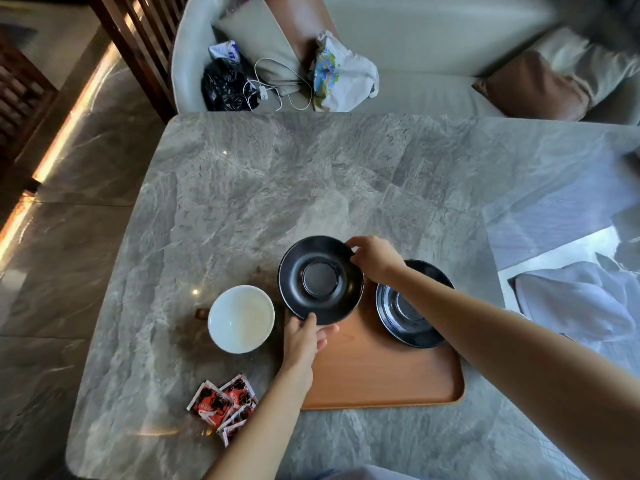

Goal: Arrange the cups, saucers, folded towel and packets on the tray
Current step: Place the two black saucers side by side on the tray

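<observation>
L hand (304,341) is pinching the near rim of a black saucer (320,280) and R hand (372,258) is gripping its far rim, over the wooden tray's (381,375) far-left corner. Second saucer (405,323) is sitting on the tray's far-right corner. White cup (240,318) and red packets (223,405) are lying on the marble table (277,185) left of the tray, with the towel (571,303) well apart to the right.

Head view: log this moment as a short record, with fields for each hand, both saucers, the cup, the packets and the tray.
left hand: grips the near rim of the held saucer
right hand: pinches its far rim
held saucer: black, over the tray's far left corner
second saucer: black, on the tray, far right, partly hidden by the right forearm
cup: white, on the table, left of the tray
packets: red, piled on the table, off the tray
tray: wooden, near half bare
</observation>
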